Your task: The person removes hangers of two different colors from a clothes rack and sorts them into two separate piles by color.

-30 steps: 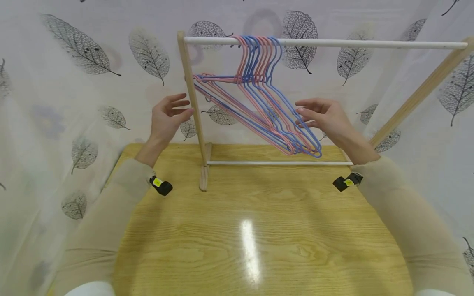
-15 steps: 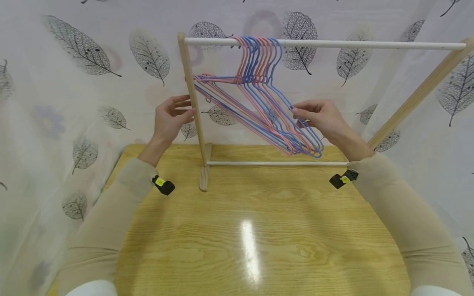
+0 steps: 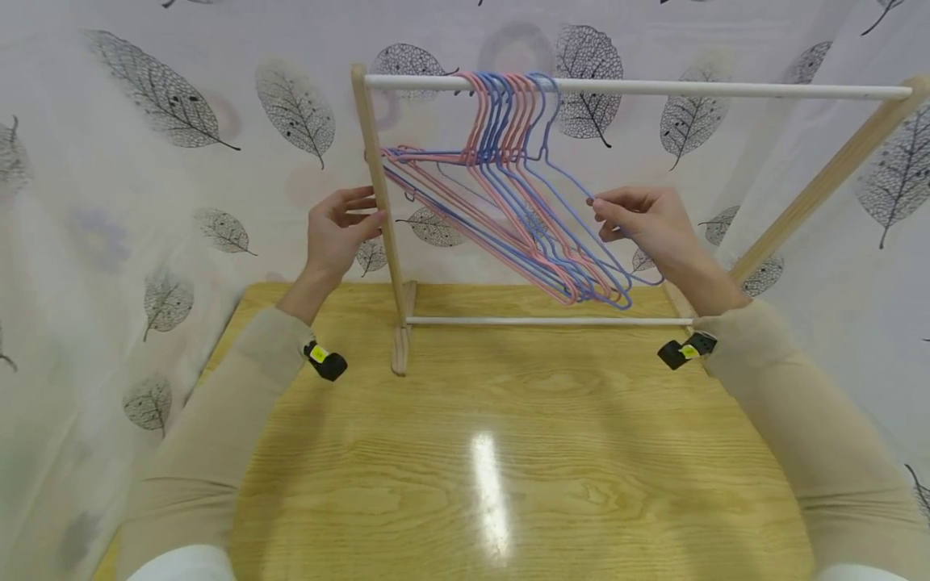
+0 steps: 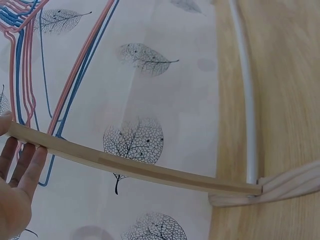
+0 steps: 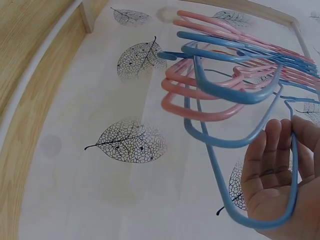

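My right hand (image 3: 650, 222) pinches the outermost blue clothes hanger (image 3: 571, 179) by its sloping arm, between thumb and fingertips. In the right wrist view that hanger's rounded end (image 5: 250, 224) loops down in front of the palm. Its hook stays over the white top rod (image 3: 690, 87), a little apart from the others. Several more pink and blue hangers (image 3: 501, 153) hang bunched left of it. At the left, my left hand (image 3: 336, 234) holds the rack's wooden post (image 3: 387, 202), thumb on one side and fingers on the other, as the left wrist view shows too.
The rack stands at the back of a yellow wood table (image 3: 407, 436), with a white lower rod (image 3: 545, 321) close above the tabletop. A slanting wooden post (image 3: 828, 169) bounds the rack on the right. Behind hangs a leaf-patterned curtain (image 3: 218, 105).
The right hand has moved in to the outermost blue hanger, taken hold of it and drawn it rightward from the bunch. The left hand has come to the post and holds it.
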Motion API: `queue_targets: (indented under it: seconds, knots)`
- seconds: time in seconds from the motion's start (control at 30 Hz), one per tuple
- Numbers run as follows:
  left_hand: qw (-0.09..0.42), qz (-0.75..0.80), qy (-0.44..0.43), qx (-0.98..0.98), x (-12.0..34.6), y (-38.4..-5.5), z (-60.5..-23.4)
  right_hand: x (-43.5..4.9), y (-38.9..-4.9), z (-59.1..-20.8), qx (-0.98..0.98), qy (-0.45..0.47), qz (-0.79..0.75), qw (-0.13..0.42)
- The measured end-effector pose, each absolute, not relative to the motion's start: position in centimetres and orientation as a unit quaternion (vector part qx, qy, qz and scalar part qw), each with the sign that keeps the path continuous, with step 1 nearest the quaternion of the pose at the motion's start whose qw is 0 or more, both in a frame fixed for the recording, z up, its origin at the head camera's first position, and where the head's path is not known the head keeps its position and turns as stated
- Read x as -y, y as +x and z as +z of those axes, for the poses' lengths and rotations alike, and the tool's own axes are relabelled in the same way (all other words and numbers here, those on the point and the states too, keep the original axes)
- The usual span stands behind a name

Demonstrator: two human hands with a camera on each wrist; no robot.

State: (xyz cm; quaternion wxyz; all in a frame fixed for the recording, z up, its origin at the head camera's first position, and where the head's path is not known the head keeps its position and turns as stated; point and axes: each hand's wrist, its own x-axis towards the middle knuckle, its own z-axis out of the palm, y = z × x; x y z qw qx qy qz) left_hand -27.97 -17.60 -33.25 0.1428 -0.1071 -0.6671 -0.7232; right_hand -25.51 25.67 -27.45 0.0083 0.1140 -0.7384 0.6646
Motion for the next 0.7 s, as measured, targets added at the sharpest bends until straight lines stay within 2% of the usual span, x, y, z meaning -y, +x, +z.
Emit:
queue_targets:
  seconds: [0.43,0.7]
  knots:
    - [0.145,-0.727,-0.1,0.664,17.5,-28.1,-33.4,-27.3,-24.7,-26.2,0.693,0.157,0.699,0.081]
    - [0.141,-0.735,-0.088,0.657,17.4,-28.1,-33.3,-29.1,-23.8,-26.2,0.708,0.153,0.675,0.14]
